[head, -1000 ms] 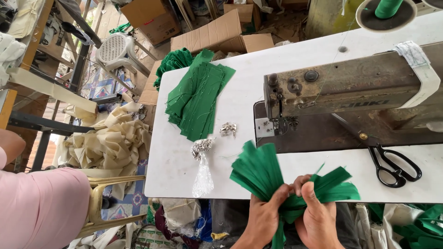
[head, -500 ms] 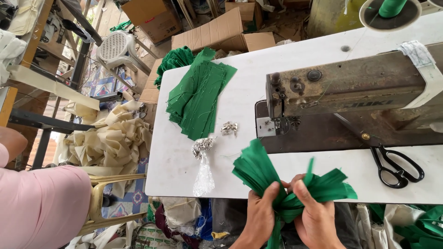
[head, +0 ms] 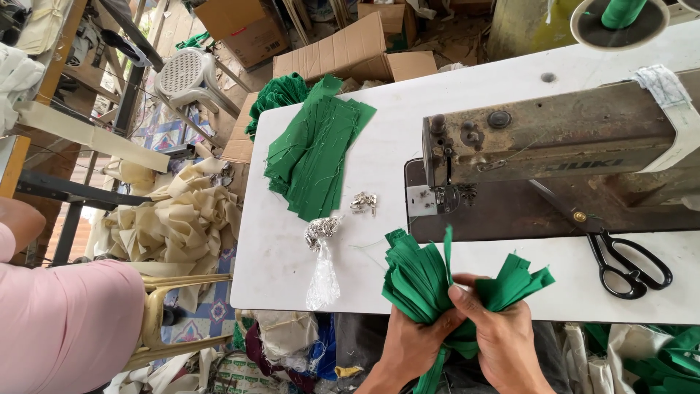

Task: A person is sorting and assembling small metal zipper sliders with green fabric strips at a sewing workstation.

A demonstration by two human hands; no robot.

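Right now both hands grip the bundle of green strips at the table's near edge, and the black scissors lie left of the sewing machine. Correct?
Not quite. In the head view the black scissors lie at the right, in front of the sewing machine, not left of it. The rest holds: left hand and right hand grip the bundle of green strips at the table edge.

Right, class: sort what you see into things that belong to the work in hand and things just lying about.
In hand: left hand, right hand, bundle of green strips.

Lying about: scissors, green fabric stack, plastic bag of metal bits, cardboard boxes, white stool.
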